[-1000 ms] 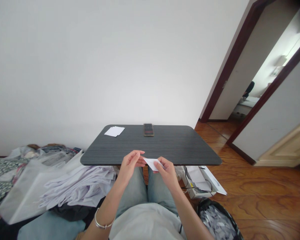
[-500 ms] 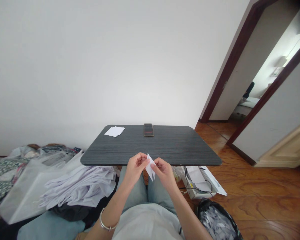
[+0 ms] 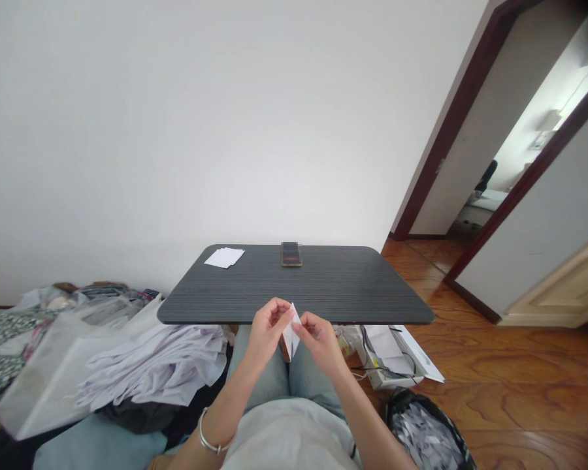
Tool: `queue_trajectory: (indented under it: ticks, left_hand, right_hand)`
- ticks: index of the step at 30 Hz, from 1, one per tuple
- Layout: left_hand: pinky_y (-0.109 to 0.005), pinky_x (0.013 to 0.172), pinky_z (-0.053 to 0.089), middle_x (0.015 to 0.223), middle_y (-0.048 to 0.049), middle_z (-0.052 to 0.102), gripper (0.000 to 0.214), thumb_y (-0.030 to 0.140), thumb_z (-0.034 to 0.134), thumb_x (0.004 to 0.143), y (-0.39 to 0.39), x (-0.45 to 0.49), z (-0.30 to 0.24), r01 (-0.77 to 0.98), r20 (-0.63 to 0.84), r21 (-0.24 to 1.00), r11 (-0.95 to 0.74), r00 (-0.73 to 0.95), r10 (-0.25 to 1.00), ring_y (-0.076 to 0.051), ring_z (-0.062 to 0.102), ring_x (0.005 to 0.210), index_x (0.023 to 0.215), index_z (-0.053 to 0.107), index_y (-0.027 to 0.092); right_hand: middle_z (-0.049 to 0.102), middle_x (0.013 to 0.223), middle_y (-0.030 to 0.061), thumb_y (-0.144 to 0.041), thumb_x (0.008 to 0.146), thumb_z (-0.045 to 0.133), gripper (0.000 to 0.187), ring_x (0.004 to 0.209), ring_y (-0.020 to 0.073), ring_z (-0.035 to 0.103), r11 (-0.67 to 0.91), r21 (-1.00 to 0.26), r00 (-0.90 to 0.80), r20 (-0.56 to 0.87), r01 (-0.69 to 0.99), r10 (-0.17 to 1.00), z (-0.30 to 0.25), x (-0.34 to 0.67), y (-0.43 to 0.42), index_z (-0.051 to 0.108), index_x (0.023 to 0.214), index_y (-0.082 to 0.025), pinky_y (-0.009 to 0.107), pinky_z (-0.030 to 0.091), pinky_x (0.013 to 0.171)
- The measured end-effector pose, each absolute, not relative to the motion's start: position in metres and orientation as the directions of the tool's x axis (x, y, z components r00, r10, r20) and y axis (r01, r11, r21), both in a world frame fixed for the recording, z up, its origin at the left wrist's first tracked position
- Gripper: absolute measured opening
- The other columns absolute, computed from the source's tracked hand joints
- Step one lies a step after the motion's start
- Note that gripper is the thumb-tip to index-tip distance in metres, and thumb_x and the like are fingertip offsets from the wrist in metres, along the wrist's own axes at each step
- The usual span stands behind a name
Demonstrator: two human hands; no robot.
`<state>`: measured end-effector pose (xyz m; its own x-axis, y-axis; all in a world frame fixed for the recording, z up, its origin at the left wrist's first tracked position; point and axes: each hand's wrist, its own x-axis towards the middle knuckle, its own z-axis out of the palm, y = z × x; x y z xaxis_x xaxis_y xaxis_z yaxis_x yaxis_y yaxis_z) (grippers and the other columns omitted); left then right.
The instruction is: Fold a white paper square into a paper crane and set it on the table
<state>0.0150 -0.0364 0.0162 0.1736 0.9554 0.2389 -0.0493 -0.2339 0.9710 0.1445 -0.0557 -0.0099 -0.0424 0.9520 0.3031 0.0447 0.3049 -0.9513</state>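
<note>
Left hand (image 3: 267,328) and right hand (image 3: 322,339) side by side near the table (image 3: 333,281), fingers pinched around folded white paper (image 3: 289,339).

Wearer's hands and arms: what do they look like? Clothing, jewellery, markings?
Left hand and right hand are ungloved, with no rings discernible. Both forearms are bare; no sleeve shows on them. A thin, rounded, silver-coloured bangle circles the left forearm; nothing is visible on the right one. No cables or markings seen; nail detail too small to tell.
</note>
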Motion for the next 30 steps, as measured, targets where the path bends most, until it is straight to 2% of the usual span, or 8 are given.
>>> queue_trajectory:
  ticks: [2, 5, 10, 14, 19, 25, 30]
  left_hand:
    - [-0.022, 0.061, 0.040, 0.075, 0.0002, 0.056, 0.024, 0.030, 0.065, 0.072, -0.038, 0.016, 0.016, -0.069, 0.230, 0.973, -0.222, 0.166, 0.959, -0.012, 0.052, 0.067, 0.087, 0.053, 0.016]
    - [-0.022, 0.060, 0.041, 0.074, 0.0003, 0.058, 0.028, 0.029, 0.067, 0.069, -0.039, 0.018, 0.013, -0.062, 0.190, 0.982, -0.181, 0.213, 0.958, -0.012, 0.054, 0.066, 0.088, 0.049, 0.017]
    - [-0.022, 0.061, 0.041, 0.070, 0.0011, 0.058, 0.021, 0.027, 0.063, 0.072, -0.038, 0.016, 0.010, -0.104, 0.192, 0.980, -0.171, 0.243, 0.951, -0.011, 0.053, 0.063, 0.084, 0.048, 0.017]
    - [-0.022, 0.063, 0.042, 0.071, 0.0002, 0.057, 0.020, 0.028, 0.062, 0.074, -0.036, 0.012, 0.013, -0.084, 0.209, 0.978, -0.193, 0.265, 0.941, -0.011, 0.053, 0.065, 0.086, 0.053, 0.015]
    - [-0.022, 0.062, 0.042, 0.070, 0.0001, 0.058, 0.021, 0.029, 0.062, 0.073, -0.034, 0.006, 0.018, -0.028, 0.214, 0.976, -0.215, 0.259, 0.942, -0.013, 0.054, 0.067, 0.087, 0.058, 0.014]
    - [-0.021, 0.057, 0.041, 0.073, -0.0005, 0.060, 0.026, 0.031, 0.061, 0.076, -0.033, 0.002, 0.021, 0.026, 0.235, 0.969, -0.247, 0.232, 0.944, -0.012, 0.054, 0.064, 0.095, 0.061, 0.014]
    - [-0.020, 0.051, 0.044, 0.082, -0.0027, 0.061, 0.027, 0.034, 0.061, 0.076, -0.032, 0.002, 0.021, -0.011, 0.260, 0.965, -0.263, 0.190, 0.947, -0.013, 0.055, 0.066, 0.093, 0.062, 0.014]
  right_hand:
    - [0.043, 0.051, -0.0053, -0.040, 0.078, 0.057, 0.030, 0.047, 0.0092, 0.038, 0.318, -0.948, 0.031, 0.317, -0.008, 0.948, -0.012, 0.144, -0.054, 0.047, 0.059, -0.019, 0.021, 0.031, 0.046]
    - [0.043, 0.051, -0.0064, -0.042, 0.077, 0.058, 0.028, 0.044, 0.0083, 0.036, 0.316, -0.943, 0.103, 0.305, -0.109, 0.947, -0.012, 0.144, -0.052, 0.048, 0.064, -0.019, 0.020, 0.029, 0.044]
    - [0.048, 0.050, -0.0057, -0.042, 0.077, 0.058, 0.026, 0.040, 0.0072, 0.037, 0.258, -0.953, 0.052, 0.253, -0.160, 0.966, -0.007, 0.146, -0.053, 0.052, 0.071, -0.018, 0.019, 0.029, 0.040]
    - [0.049, 0.053, -0.0056, -0.043, 0.077, 0.059, 0.026, 0.040, 0.0064, 0.039, 0.285, -0.942, 0.099, 0.271, -0.176, 0.958, -0.008, 0.152, -0.051, 0.054, 0.074, -0.017, 0.018, 0.029, 0.038]
    - [0.055, 0.058, -0.0039, -0.036, 0.076, 0.063, 0.021, 0.045, 0.0075, 0.047, 0.322, -0.920, 0.119, 0.302, -0.223, 0.946, -0.011, 0.159, -0.047, 0.059, 0.086, -0.019, 0.017, 0.035, 0.039]
    - [0.065, 0.062, 0.0001, -0.031, 0.072, 0.068, 0.016, 0.056, 0.0124, 0.061, 0.343, -0.912, 0.100, 0.328, -0.226, 0.939, -0.009, 0.164, -0.048, 0.064, 0.081, -0.018, 0.020, 0.047, 0.047]
    - [0.070, 0.068, 0.0030, -0.030, 0.070, 0.070, 0.018, 0.063, 0.0161, 0.066, 0.318, -0.919, 0.085, 0.307, -0.233, 0.948, -0.007, 0.166, -0.049, 0.066, 0.083, -0.017, 0.023, 0.051, 0.051]
